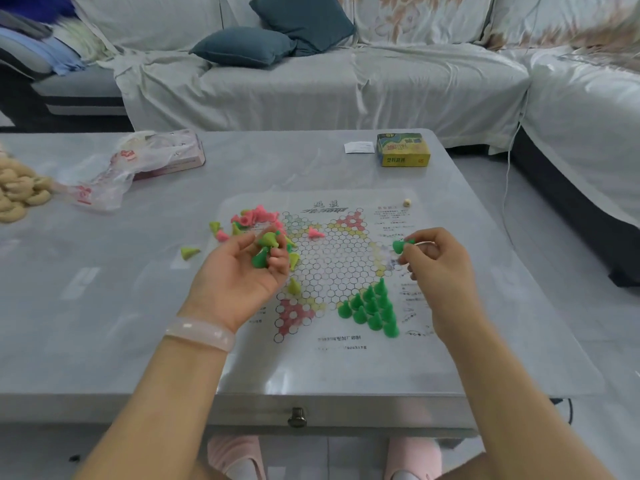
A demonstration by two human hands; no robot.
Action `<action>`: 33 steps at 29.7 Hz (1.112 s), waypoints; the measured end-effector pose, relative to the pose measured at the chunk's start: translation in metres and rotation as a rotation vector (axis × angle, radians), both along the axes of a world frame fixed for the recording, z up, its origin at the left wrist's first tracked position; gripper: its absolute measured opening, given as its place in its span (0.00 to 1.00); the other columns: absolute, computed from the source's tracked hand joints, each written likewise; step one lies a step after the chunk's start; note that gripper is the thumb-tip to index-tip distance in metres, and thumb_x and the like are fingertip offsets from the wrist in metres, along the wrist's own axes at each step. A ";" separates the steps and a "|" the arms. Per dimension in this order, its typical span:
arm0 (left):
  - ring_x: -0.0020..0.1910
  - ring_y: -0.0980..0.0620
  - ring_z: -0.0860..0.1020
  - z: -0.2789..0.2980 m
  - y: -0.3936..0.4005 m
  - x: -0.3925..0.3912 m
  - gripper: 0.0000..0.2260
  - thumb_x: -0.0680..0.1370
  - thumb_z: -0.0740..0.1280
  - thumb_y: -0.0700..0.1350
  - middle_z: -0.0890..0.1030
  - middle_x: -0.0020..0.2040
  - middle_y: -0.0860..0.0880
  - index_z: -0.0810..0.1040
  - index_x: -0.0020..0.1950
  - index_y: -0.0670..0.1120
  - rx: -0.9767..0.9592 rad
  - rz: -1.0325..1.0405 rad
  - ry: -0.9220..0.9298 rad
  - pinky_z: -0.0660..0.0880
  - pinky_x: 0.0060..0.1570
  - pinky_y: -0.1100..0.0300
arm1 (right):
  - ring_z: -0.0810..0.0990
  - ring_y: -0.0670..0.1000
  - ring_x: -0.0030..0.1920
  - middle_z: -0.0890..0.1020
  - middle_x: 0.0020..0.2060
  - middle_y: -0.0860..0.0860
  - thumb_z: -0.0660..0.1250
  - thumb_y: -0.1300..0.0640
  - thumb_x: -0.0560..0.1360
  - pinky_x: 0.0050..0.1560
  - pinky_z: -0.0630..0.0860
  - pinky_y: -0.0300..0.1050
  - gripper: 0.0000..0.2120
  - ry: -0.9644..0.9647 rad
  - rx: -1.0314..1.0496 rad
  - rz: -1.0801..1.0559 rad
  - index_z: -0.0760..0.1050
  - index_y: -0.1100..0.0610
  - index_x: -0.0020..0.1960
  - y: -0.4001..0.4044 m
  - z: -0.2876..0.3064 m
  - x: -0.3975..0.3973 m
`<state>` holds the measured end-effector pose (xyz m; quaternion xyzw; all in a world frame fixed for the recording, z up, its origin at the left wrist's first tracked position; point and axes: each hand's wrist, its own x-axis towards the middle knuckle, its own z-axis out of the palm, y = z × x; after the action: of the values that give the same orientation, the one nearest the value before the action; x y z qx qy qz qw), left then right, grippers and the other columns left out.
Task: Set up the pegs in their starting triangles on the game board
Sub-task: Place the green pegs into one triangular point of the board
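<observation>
The head view looks down on a grey counter (104, 306) on which the game board (346, 362), a thin printed sheet with a star of circles, lies flat.

One starting triangle looks finished. At the near right point of the star, the dark green pegs (372, 308) stand upright and close together, filling that corner in rows.

The other triangles show no standing pegs. The near left triangle (291, 315), printed pink, is bare, and so is the far right triangle (351, 220). A heap of pink pegs (258, 214) lies tumbled over the far left of the board, mixed with a few yellow-green ones, and a single pink peg (316, 233) lies on its side on the circles just right of it. Loose yellow-green pegs (189, 252) are scattered on the counter and along the board's left edge, all toppled.

The left hand (242, 268) is palm up with its fingers curled round a few pegs, at least one dark green and one yellow-green. The right hand (433, 258) pinches one dark green peg (400, 245) at its fingertips, held above the right side of the board, apart from the finished green group.

By this showing the task is perhaps a third done: green is set, while pink and yellow-green still need sorting and standing in their corners. Where the extra green pegs belong cannot be told.

Beyond the board sit a small yellow box (403, 150) and a plastic bag (114, 178).
</observation>
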<state>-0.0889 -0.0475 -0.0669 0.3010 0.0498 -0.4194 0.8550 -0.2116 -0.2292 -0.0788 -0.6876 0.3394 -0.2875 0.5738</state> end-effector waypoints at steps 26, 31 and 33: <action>0.26 0.54 0.72 0.009 0.009 -0.004 0.09 0.76 0.55 0.39 0.76 0.33 0.46 0.74 0.42 0.41 0.207 0.065 -0.140 0.71 0.26 0.67 | 0.74 0.41 0.39 0.78 0.35 0.43 0.64 0.57 0.74 0.39 0.69 0.33 0.05 0.335 -0.399 0.146 0.78 0.53 0.42 -0.011 -0.024 0.011; 0.26 0.54 0.72 0.010 0.009 -0.004 0.09 0.77 0.56 0.39 0.76 0.33 0.46 0.74 0.41 0.41 0.197 0.066 -0.130 0.70 0.26 0.67 | 0.73 0.39 0.38 0.79 0.37 0.45 0.64 0.56 0.74 0.37 0.67 0.32 0.05 0.389 -0.411 0.181 0.79 0.53 0.44 -0.008 -0.024 0.013; 0.27 0.54 0.71 0.011 0.009 -0.005 0.09 0.77 0.56 0.39 0.76 0.33 0.46 0.74 0.41 0.41 0.197 0.067 -0.133 0.70 0.26 0.68 | 0.74 0.40 0.38 0.80 0.38 0.46 0.64 0.56 0.74 0.38 0.68 0.32 0.05 0.390 -0.412 0.183 0.79 0.53 0.44 -0.008 -0.024 0.014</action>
<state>-0.0936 -0.0384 -0.0560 0.4088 0.0438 -0.3629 0.8362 -0.1981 -0.2371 -0.1030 -0.8598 0.3143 -0.1597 0.3695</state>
